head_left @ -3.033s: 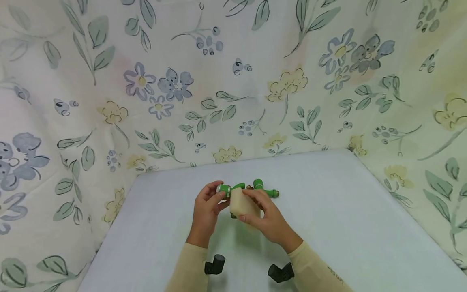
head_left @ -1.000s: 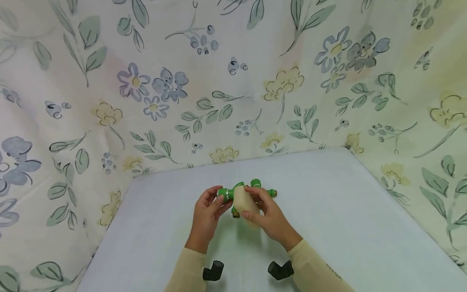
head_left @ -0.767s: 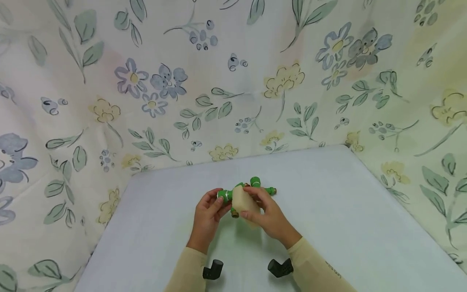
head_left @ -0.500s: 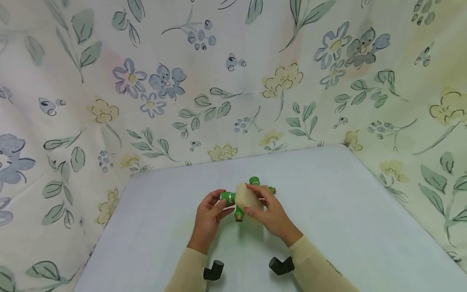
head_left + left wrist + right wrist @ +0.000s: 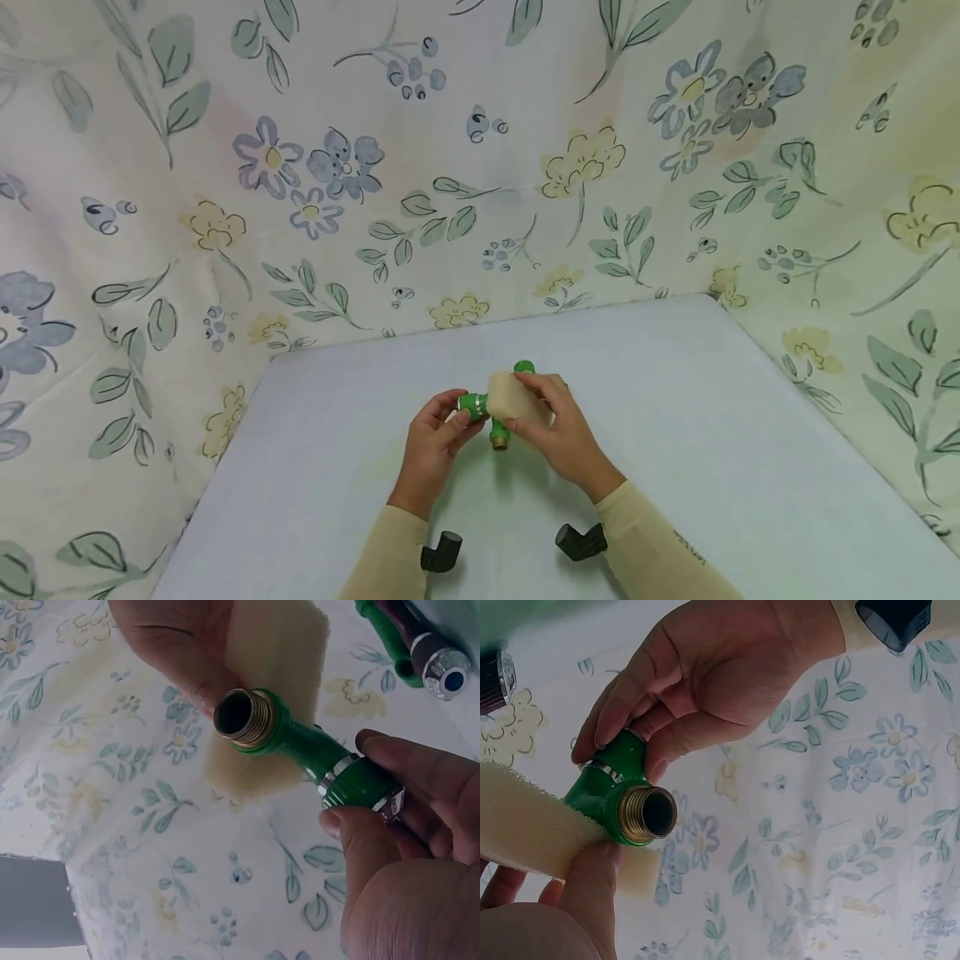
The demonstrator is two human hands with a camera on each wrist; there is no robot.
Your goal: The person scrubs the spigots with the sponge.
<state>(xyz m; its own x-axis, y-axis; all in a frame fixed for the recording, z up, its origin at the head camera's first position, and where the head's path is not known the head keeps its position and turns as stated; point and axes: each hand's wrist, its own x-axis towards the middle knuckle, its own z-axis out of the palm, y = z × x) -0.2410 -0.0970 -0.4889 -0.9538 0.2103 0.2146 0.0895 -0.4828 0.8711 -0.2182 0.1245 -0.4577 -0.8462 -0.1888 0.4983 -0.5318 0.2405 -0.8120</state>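
Note:
My left hand [image 5: 429,442] pinches the ribbed collar of a green Y-shaped hose connector [image 5: 474,406], thumb on one side and fingers on the other. One threaded brass outlet [image 5: 247,718] shows in the left wrist view, facing that camera. My right hand [image 5: 558,425] grips a thick cream sponge [image 5: 513,400] between thumb and fingers and holds it against the connector's body. In the right wrist view the sponge [image 5: 532,825] lies behind the connector [image 5: 611,784], with the right thumb right at the brass threads. The sponge hides the connector's other arm in the head view.
A second green connector [image 5: 524,366] lies on the white table [image 5: 675,433] just beyond my right hand, mostly hidden by it. In the left wrist view a chrome-tipped end [image 5: 444,673] appears at the upper right. Floral cloth [image 5: 450,167] surrounds the table.
Both hands have shifted slightly right with the connector and sponge. The sponge sits a little higher, the lower brass outlet shows more, and my right hand now covers more of the second connector.

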